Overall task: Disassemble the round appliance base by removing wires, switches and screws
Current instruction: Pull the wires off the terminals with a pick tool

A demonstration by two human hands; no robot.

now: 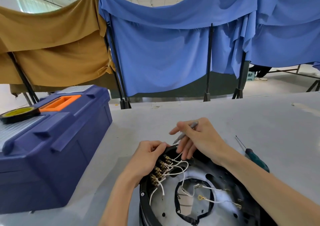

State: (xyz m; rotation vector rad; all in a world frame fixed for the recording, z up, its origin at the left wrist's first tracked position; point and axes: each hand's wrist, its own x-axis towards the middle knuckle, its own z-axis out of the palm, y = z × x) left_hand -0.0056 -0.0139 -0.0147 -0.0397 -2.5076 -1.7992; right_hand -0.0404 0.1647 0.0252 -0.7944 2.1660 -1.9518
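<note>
Both hands are working at the far rim of the base (143, 199), which is lying open side up at the table's (242, 118) near edge. The left hand (149, 158) is gripping the rim by the switches (160, 170); the right hand (199, 139) is pinching a grey tool (186, 133), fingers touching the wires (174, 169). Some wire ends are hanging loose, most are sitting plugged in, and a rim screw (142, 194) is waiting. A toolbox (60, 139) is crowding the left; a screwdriver (254, 156) is lying right.

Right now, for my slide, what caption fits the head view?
Left hand grips the base while right hand holds a grey tool by its white wires; a screwdriver lies nearby.
</note>
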